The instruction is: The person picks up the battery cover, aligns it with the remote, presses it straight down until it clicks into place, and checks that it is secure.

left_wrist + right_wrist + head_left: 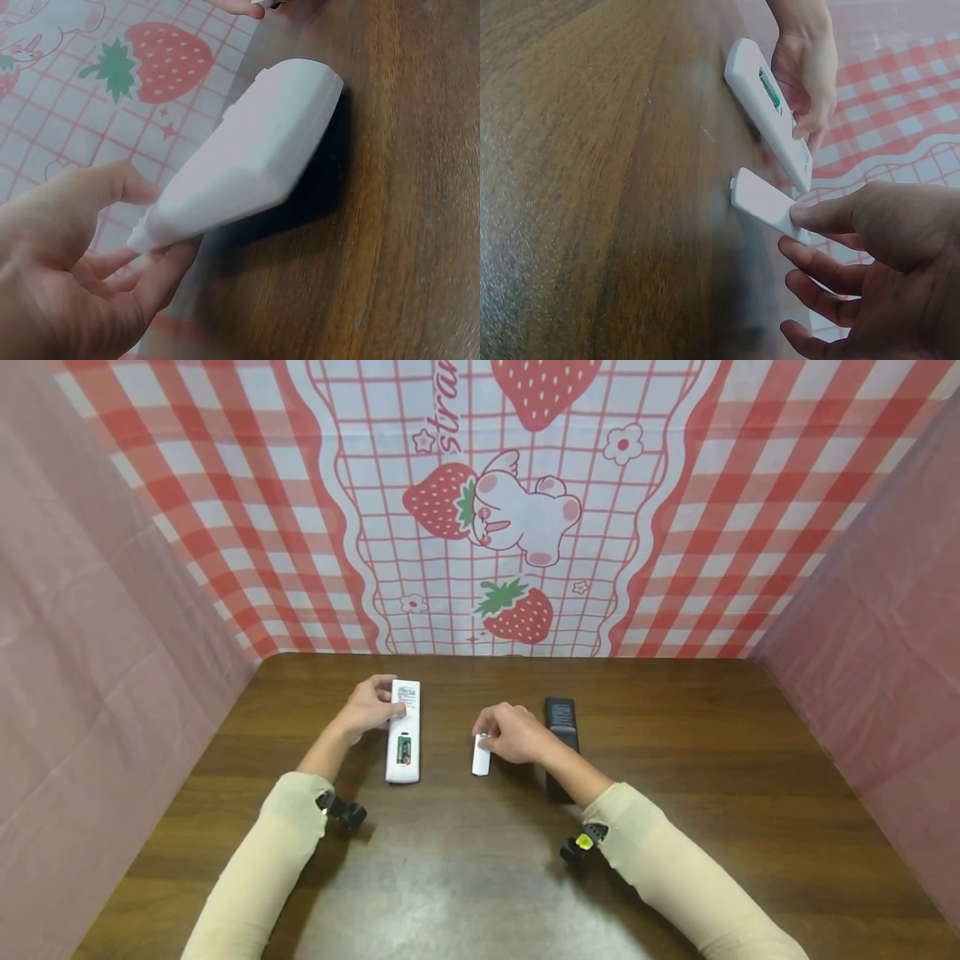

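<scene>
On the left, the bench is ending beside a pink cloth, with bare surface lying between that edge and the left hand. This hand's grip is wrapping the upper part of a white remote, thumb across the back, fingers reaching under the side. The remote is facing back up, and its battery compartment is showing a green cell; whether another cell is sitting there is too small to tell.

As I judge it, the work is standing partway: the compartment is open, and fitting its cover is remaining, though whether the cell is meant to stay is unclear.

To the right, across a bare gap, the right hand is pinching what looks like that white cover by its far end, thumb against index finger, the other fingers loosely spread. The gap is leaving a free path between cover and remote.

A black remote is lying partly beneath the right forearm, crowding that side. Farther right, open bench is stretching toward its edge, while the patterned backdrop is bounding the far side.
</scene>
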Motion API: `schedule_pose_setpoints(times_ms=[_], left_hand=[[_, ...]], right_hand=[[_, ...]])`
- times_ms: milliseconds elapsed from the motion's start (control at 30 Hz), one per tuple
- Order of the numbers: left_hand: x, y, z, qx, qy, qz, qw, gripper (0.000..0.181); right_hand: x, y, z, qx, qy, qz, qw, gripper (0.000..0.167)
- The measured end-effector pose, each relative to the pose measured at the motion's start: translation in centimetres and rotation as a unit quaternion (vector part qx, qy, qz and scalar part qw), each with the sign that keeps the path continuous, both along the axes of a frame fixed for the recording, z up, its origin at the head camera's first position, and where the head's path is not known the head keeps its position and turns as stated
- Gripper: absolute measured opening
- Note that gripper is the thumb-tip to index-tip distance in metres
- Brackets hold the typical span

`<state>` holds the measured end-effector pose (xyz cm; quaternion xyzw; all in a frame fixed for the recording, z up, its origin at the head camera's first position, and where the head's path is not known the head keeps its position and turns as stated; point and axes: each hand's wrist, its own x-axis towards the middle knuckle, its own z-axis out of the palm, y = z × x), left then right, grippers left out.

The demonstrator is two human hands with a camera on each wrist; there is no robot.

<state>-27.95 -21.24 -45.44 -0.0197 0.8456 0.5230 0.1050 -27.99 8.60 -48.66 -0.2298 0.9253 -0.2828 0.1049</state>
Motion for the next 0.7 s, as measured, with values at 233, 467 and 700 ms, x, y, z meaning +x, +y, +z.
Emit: schedule_pose_setpoints(times_ms=[233,467,700], left_hand=[[0.0,-0.2,0.1,0.01,0.003,-0.012,0.9999,0.078],[0.0,-0.2,0.3,0.014,0.004,-0.019,0.9997,0.076],[-0.1,-0.4,0.3,0.028,0.005,-0.019,0.9994,0.078]], right_hand=[[2.2,-0.3,3.1,-0.003,-0.026,-0.018,0.9995,0.01],[3.7,-0.4,5.3,-0.008,-0.034,-0.017,0.9993,0.009],[3.8,-0.4,5.5,-0.011,-0.031,-0.013,0.9994,0.009]])
